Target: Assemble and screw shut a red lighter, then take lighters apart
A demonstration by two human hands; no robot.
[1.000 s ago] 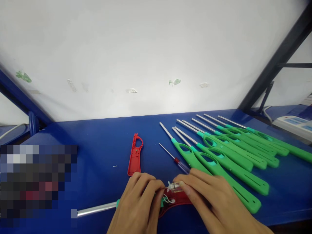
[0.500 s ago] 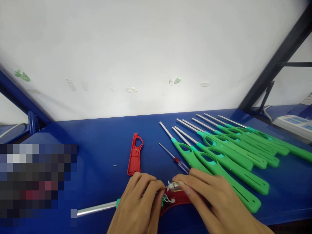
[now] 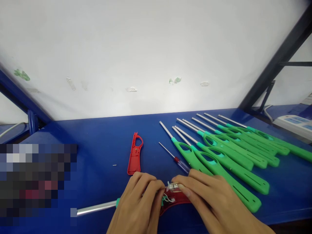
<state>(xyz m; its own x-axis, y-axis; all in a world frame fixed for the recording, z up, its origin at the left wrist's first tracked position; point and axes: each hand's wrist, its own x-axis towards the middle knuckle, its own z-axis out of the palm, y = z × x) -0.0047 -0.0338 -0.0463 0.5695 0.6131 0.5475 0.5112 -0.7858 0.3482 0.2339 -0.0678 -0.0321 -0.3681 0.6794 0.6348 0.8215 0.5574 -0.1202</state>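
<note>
A gas lighter with its red handle half opened lies under both my hands. Its metal tube points left, and thin white wires show inside the handle. My left hand is closed around the teal collar end, fingers pressed together. Between thumb and forefinger, my right hand grips a small clear fuel tank with a metal valve end, above the handle half. The other red handle half, inner side up, lies beyond my left hand. Past my right hand is a screwdriver.
Several green lighters lie in a row on the right of the blue table. A small screw lies left of the loose red half. The left side is pixelated. A white power strip sits far right.
</note>
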